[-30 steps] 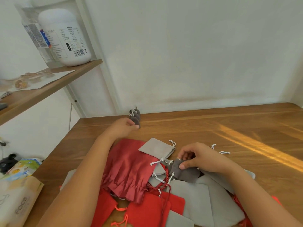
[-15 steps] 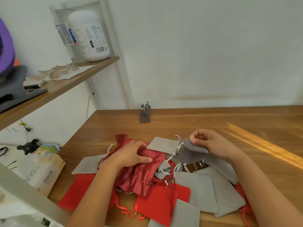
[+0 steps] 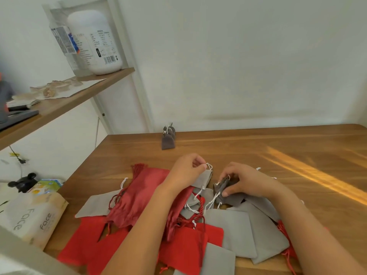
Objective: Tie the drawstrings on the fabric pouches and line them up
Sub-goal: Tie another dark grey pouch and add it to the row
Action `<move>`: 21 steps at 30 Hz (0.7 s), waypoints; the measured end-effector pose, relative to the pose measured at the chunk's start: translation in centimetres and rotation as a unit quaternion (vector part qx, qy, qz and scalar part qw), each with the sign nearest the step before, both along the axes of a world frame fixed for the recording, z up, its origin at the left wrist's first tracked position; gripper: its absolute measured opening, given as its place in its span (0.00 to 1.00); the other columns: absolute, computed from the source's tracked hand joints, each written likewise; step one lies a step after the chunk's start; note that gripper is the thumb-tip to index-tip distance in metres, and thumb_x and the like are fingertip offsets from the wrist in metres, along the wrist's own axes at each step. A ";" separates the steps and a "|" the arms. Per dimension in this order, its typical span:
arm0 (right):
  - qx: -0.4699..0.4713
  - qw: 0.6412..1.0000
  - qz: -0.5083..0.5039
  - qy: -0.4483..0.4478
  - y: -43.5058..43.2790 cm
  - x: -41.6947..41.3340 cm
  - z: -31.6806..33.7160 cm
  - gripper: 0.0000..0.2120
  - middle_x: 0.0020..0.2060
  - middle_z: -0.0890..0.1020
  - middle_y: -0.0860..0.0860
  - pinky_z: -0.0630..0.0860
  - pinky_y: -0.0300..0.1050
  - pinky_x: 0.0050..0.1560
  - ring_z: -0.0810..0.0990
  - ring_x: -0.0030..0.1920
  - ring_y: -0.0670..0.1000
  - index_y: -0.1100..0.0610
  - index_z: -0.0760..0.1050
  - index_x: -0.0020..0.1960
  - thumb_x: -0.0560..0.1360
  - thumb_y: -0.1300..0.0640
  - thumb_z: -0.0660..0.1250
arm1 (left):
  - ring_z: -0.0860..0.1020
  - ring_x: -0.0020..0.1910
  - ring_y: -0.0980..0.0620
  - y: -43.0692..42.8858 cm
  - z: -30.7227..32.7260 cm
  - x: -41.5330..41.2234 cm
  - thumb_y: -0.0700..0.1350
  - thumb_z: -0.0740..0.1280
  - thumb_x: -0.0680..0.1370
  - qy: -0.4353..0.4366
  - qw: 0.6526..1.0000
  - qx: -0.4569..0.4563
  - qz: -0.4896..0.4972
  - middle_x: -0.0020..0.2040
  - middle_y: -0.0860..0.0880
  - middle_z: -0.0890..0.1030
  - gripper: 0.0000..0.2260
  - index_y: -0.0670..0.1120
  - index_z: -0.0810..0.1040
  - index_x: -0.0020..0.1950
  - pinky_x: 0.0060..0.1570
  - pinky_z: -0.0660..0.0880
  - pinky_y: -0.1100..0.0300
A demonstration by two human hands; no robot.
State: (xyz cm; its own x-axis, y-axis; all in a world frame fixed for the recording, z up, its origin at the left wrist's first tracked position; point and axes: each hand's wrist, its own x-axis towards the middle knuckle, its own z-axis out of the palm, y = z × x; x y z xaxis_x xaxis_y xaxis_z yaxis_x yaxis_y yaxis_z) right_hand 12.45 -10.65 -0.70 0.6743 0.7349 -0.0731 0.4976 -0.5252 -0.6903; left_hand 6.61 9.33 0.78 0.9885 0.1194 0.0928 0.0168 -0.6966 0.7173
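Observation:
A heap of red and grey fabric pouches (image 3: 236, 229) lies on the near part of the wooden table (image 3: 278, 151). My left hand (image 3: 186, 171) pinches a white drawstring (image 3: 208, 166) at the mouth of a light grey pouch (image 3: 202, 178). My right hand (image 3: 244, 180) grips a small dark grey pouch (image 3: 230, 198) at its mouth, thumb pressed on its side. Tied dark grey pouches (image 3: 168, 136) stand together at the far edge by the wall.
A large dark red pouch (image 3: 139, 195) lies under my left forearm. A tissue pack (image 3: 33, 217) sits off the table's left edge. A shelf (image 3: 65, 104) at the left holds a white bottle (image 3: 95, 40) and papers.
My left hand left the dark red pouch and moved right to pinch a white drawstring. My right hand lowered and now grips the small dark grey pouch by its mouth.

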 end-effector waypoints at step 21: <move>0.387 0.897 -0.208 0.037 0.4 -0.7 2.2 0.07 0.41 0.84 0.50 0.77 0.40 0.47 0.81 0.43 0.46 0.52 0.82 0.47 0.70 0.60 0.73 | 0.80 0.51 0.57 0.0 -1.0 -0.5 0.30 0.64 0.73 -0.011 0.968 -0.232 -0.093 0.51 0.50 0.83 0.17 0.46 0.81 0.56 0.52 0.75 0.66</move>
